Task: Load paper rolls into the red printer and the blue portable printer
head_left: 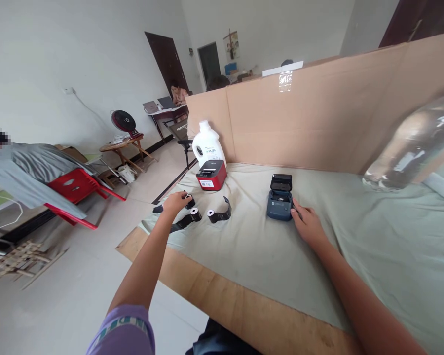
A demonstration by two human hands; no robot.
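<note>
My left hand (175, 203) is closed on a small black paper roll (190, 201) at the left side of the cloth. Close by lie two more such rolls, each with a loose black tail: one roll (195, 214) just below the hand, another roll (217, 215) to its right. Further right stands a dark blue portable printer (279, 206) with its lid (281, 183) raised and its compartment exposed. My right hand (308, 224) grips that printer's right side, thumb near the front corner; some fingertips are hidden behind it.
Behind the rolls stand a red and black printer (211, 175) and a white jug (208, 143). A cardboard wall (299, 118) borders the back. A large clear bottle (410, 148) is at right. The wooden table edge (222, 291) is nearest me. Other people sit beyond, left.
</note>
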